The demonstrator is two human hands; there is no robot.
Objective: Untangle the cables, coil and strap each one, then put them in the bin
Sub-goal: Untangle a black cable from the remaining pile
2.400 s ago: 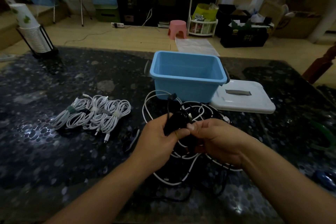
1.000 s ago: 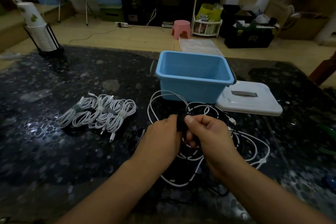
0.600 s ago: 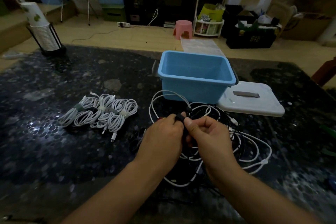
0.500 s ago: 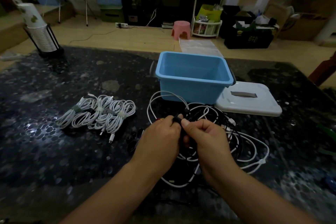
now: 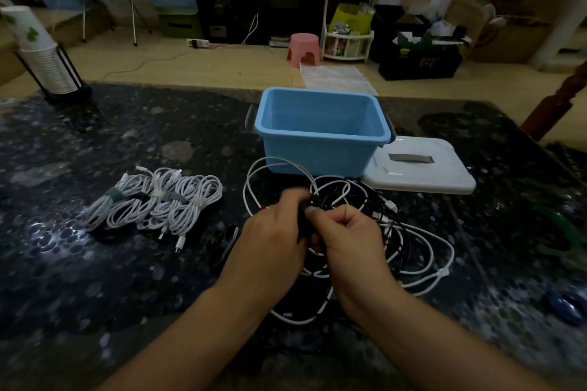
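Between the two hands, a black cable is pinched: the left hand and right hand both have fingers curled in a closed grip on it, just above a tangle of white and black cables lying on the dark tabletop. Behind the tangle and touching its far loops stands the blue bin, open, with its white lid flat beside it on the right. Left of the hands, well apart, lie white coils, strapped side by side. Cups are stacked at the far left corner.
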